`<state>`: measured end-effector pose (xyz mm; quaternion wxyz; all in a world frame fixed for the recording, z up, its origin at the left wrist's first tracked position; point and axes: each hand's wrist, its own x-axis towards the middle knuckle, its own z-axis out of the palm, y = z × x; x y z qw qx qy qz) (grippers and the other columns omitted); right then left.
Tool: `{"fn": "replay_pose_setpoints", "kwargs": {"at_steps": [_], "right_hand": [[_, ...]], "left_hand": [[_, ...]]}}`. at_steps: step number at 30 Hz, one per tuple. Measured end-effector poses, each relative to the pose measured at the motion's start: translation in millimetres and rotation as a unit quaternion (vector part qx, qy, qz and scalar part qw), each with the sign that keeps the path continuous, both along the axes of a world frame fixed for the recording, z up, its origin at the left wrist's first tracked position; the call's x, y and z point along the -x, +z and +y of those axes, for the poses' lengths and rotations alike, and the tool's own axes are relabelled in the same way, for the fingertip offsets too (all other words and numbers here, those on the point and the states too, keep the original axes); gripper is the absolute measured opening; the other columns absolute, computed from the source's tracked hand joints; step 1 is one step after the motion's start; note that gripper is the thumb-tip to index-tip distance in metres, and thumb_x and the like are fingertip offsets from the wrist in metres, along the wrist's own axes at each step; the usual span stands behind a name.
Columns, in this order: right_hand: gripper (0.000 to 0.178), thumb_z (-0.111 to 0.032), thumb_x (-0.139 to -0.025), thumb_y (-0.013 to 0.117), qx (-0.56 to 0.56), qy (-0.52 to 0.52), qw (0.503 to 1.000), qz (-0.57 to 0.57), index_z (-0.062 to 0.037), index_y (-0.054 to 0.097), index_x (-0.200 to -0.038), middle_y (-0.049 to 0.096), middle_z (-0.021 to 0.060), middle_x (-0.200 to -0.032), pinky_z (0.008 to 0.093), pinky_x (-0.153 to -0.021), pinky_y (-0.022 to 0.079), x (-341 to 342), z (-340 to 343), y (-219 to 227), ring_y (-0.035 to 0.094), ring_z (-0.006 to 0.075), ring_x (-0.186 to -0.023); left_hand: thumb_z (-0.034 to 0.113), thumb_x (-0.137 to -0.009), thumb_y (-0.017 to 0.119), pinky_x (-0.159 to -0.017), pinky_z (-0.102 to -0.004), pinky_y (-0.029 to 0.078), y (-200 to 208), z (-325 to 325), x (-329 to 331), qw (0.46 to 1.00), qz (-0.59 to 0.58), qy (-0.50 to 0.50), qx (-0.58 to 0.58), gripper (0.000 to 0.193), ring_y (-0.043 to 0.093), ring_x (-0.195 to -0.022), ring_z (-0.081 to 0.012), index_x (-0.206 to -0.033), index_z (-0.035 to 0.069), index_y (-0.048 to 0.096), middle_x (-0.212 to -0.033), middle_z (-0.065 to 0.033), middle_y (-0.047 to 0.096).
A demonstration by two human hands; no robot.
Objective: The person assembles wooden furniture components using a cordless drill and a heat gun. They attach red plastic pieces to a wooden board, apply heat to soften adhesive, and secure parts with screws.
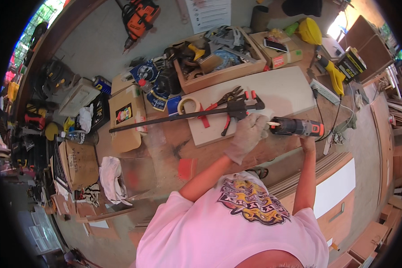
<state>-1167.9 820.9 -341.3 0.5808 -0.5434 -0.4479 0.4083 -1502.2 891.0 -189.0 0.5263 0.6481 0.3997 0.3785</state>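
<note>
My left hand (pixel 249 134), in a grey work glove, rests at the front edge of a white board (pixel 283 89). Its fingers pinch a small pale piece (pixel 272 123) at the nose of a black and orange power drill (pixel 297 127). My right hand (pixel 307 144) grips that drill from below and is mostly hidden by it. The drill lies level, pointing left toward the glove. Just beyond the glove, a long black bar clamp (pixel 187 115) and red-handled pliers (pixel 228 99) lie across the board.
A tape roll (pixel 188 106) sits at the board's left end. Behind it stands a wooden tray (pixel 219 71) full of tools. A power strip (pixel 324 92) and a yellow tool (pixel 335 76) lie at the right. A cardboard box (pixel 78 163) and white cloth (pixel 111 178) are at the left.
</note>
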Motion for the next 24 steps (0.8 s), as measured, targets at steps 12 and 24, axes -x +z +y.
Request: {"fn": "replay_pose_setpoints", "kwargs": {"at_steps": [12,24], "right_hand": [[0.061,-0.003,-0.075,0.083,0.023,-0.018,0.990,0.141,-0.0067,0.056,-0.130,0.063,0.0040,-0.124,0.0367,-0.103,0.044,35,-30,59,0.059,0.0189,-0.115],[0.047,0.002,-0.080,0.074,0.046,-0.053,0.997,-0.014,-0.0040,0.060,-0.124,0.068,0.0030,-0.115,0.0334,-0.098,0.046,48,-7,36,0.062,0.0162,-0.106]], "left_hand": [[0.030,-0.105,0.055,-0.062,-0.0249,0.055,7,-3,-18,0.937,-0.214,-0.021,0.276,0.030,0.068,-0.069,-0.0103,-0.105,0.001,0.063,-0.086,-0.0039,0.070],[0.026,-0.100,0.051,-0.068,-0.0473,0.051,-15,6,15,0.980,0.154,0.062,-0.112,0.027,0.066,-0.081,-0.0405,-0.090,0.003,0.062,-0.088,-0.0221,0.066]]}}
